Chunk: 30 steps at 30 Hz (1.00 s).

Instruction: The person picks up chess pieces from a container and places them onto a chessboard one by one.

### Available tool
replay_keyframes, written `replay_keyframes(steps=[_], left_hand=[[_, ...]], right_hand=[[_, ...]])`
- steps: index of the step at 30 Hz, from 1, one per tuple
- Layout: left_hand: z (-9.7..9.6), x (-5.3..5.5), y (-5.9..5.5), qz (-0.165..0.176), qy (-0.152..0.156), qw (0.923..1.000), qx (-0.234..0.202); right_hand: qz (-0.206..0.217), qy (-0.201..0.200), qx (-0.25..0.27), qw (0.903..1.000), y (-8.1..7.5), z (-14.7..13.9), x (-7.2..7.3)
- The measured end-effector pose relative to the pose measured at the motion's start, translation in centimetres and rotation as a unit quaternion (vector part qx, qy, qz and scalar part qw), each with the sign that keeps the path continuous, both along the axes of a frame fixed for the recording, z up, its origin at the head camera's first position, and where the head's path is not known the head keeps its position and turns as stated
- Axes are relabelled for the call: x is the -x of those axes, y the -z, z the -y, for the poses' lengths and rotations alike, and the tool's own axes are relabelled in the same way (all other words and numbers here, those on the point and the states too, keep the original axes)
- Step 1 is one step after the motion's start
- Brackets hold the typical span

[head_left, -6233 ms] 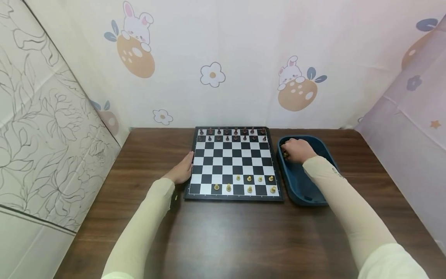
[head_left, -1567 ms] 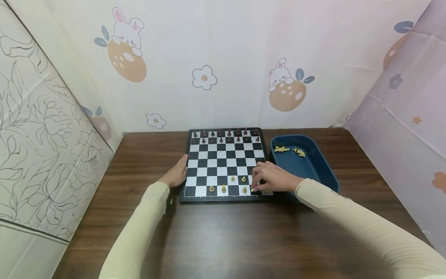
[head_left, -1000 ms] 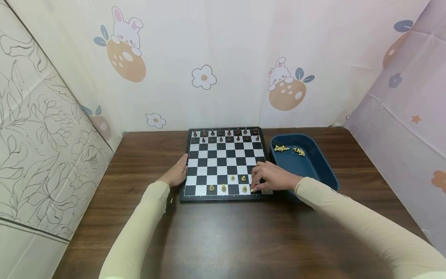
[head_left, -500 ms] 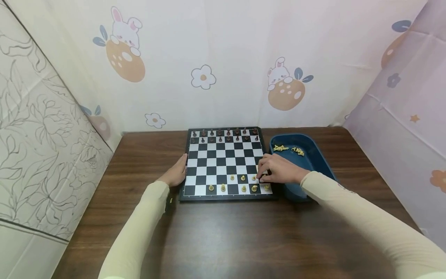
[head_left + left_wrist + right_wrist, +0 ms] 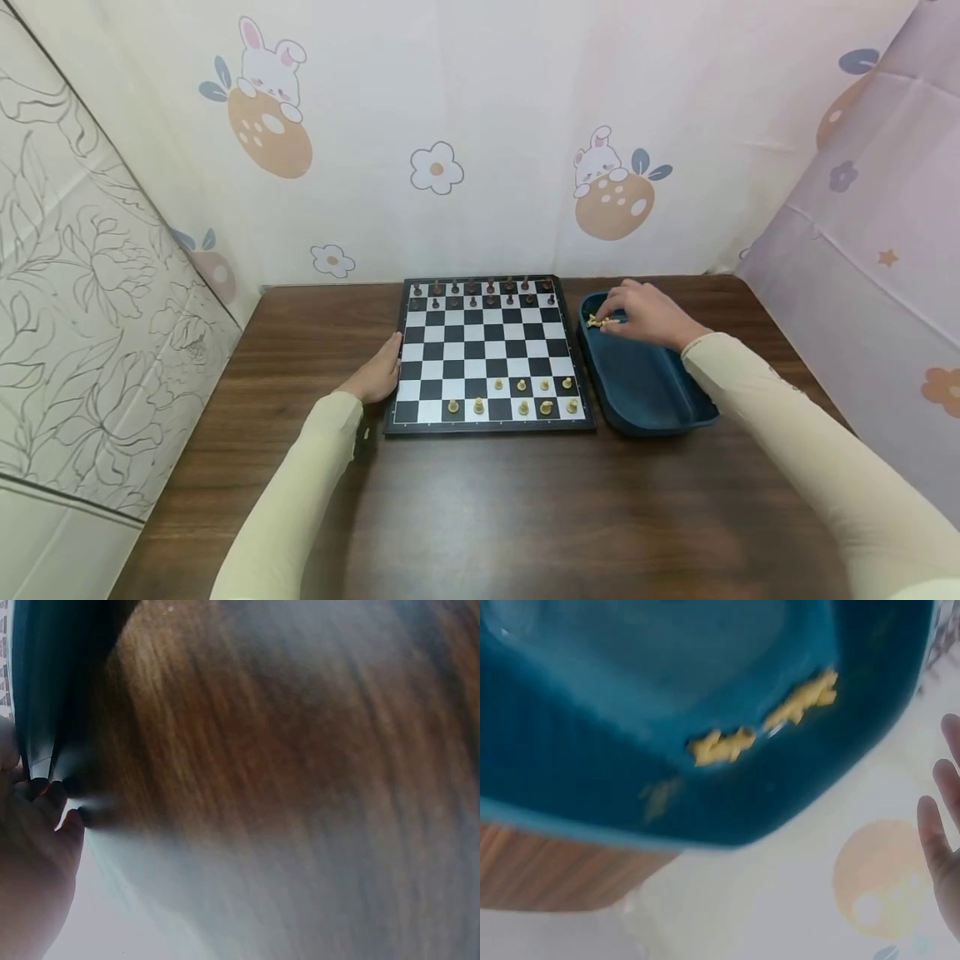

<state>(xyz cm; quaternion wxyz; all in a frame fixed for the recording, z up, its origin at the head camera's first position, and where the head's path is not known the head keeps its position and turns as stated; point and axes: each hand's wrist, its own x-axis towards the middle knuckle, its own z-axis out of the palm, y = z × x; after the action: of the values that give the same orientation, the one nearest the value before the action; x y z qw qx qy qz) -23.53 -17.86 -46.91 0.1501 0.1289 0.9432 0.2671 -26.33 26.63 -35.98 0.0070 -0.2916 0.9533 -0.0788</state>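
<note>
A black-and-white chessboard [image 5: 474, 333] lies on the table in the head view. Dark red chess pieces [image 5: 491, 286] fill its two far rows, and several pale yellow ones [image 5: 523, 407] stand on the two near rows, towards the right. My left hand [image 5: 375, 375] rests against the board's left edge, fingers extended. Over the blue bin [image 5: 637, 383] on the right is my right hand [image 5: 651, 315]. The right wrist view shows its fingers [image 5: 932, 832] extended, holding nothing, apart from the yellow chess pieces [image 5: 802, 701] lying in the bin. The hand partly hides those pieces in the head view.
The brown wooden table [image 5: 465, 517] extends in front of the board. A patterned curtain [image 5: 517, 217] hangs behind the table's far edge. The bin's left wall stands close beside the board's right edge.
My right hand has moved from the board's near right corner back and right over the bin. A yellow knight now stands on the near row. My left hand has stayed at the board's edge.
</note>
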Motion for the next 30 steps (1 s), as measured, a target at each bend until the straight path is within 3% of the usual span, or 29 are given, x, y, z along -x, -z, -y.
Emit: replay_keyframes(steps=[6, 12, 22, 30], left_hand=[[0.4, 0.0, 0.0, -0.003, 0.004, 1.0000, 0.004], [0.3, 0.2, 0.1, -0.002, 0.007, 1.0000, -0.002], [-0.1, 0.1, 0.3, 0.000, 0.003, 1.0000, 0.004], [-0.1, 0.1, -0.2, -0.002, 0.002, 0.9999, 0.015]], right_hand=[[0.005, 0.023, -0.015, 0.9996, 0.0, -1.7, 1.7], [0.012, 0.054, -0.061, 0.9966, 1.6, -2.1, 2.8], [0.012, 0.099, -0.115, 0.9883, 4.8, -1.9, 3.2], [0.008, 0.116, -0.116, 0.9864, 5.8, -2.0, 3.6]])
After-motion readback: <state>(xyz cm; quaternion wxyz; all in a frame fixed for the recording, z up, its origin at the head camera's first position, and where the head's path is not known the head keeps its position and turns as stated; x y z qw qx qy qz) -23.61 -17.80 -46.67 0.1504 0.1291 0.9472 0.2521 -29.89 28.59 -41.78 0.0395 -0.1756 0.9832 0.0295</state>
